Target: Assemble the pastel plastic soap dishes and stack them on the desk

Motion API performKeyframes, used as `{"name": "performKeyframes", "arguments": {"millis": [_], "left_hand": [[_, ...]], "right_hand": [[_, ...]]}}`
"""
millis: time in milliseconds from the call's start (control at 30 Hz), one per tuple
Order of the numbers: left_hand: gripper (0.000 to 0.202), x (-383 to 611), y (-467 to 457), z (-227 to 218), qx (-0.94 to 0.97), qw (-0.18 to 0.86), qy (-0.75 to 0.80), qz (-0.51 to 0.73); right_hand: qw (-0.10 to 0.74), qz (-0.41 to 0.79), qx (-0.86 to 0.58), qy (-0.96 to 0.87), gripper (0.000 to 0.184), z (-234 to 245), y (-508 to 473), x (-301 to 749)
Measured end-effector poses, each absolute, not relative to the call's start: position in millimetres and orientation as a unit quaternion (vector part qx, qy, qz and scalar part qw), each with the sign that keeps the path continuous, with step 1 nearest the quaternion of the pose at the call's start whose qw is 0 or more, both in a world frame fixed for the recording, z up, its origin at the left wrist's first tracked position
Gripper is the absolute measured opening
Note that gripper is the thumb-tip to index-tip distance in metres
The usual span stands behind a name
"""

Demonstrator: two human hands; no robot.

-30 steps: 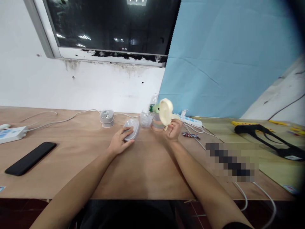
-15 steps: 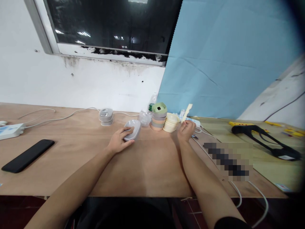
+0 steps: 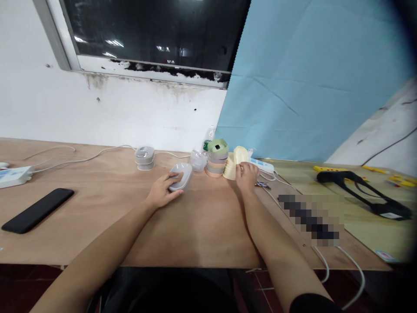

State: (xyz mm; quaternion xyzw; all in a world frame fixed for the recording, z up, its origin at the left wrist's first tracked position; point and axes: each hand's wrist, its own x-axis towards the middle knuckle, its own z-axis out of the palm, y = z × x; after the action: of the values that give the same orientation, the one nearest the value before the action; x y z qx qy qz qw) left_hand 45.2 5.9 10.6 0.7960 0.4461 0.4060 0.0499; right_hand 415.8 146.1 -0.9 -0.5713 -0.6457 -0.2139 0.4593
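My left hand [image 3: 163, 190] rests at a shallow light-grey plastic dish [image 3: 184, 174] on the table, its fingers over the left rim and the thumb against the near edge. In my right hand [image 3: 246, 174], a cream plastic piece [image 3: 241, 154], shallow and rounded, is pinched by its lower edge. It is held up in front of the upper right of a stack of similar cream pieces [image 3: 229, 168]; whether it touches the stack I cannot tell. Left of these stands a taller stack of grey and peach containers [image 3: 215, 166], topped by a green one [image 3: 217, 148].
A clear crumpled plastic bag [image 3: 197, 160] lies behind the dish. Farther left stand a small grey stacked container [image 3: 145, 158] and a black phone [image 3: 39, 210]. White power strips [image 3: 262, 165] and cables lie at both sides. A black strap-like frame [image 3: 365, 191] lies far right.
My right hand has moved slightly left, and the cream piece has turned from edge-on to face-on beside the cream stack. My left hand and the grey dish have stayed put.
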Motion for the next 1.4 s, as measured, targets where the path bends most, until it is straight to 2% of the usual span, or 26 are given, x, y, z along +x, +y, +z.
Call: {"name": "performKeyframes", "arguments": {"millis": [333,667,833,1000,1400], "left_hand": [[0.042,44,8,9,0.799,0.04,0.429,0.419],[0.041,44,8,8,0.801,0.036,0.43,0.415],[0.041,44,8,9,0.797,0.039,0.432,0.42],[0.042,44,6,12,0.802,0.033,0.432,0.412],[0.042,45,6,12,0.803,0.032,0.432,0.409]], "right_hand": [[0.485,-0.198,-0.492,-0.696,0.034,-7,151,415],[0.573,-0.196,-0.488,-0.628,0.031,11,163,417],[0.528,-0.183,-0.495,-0.665,0.029,30,185,421],[0.464,-0.137,-0.496,-0.721,0.027,29,197,421],[0.466,-0.074,-0.507,-0.721,0.028,26,194,424]]}}
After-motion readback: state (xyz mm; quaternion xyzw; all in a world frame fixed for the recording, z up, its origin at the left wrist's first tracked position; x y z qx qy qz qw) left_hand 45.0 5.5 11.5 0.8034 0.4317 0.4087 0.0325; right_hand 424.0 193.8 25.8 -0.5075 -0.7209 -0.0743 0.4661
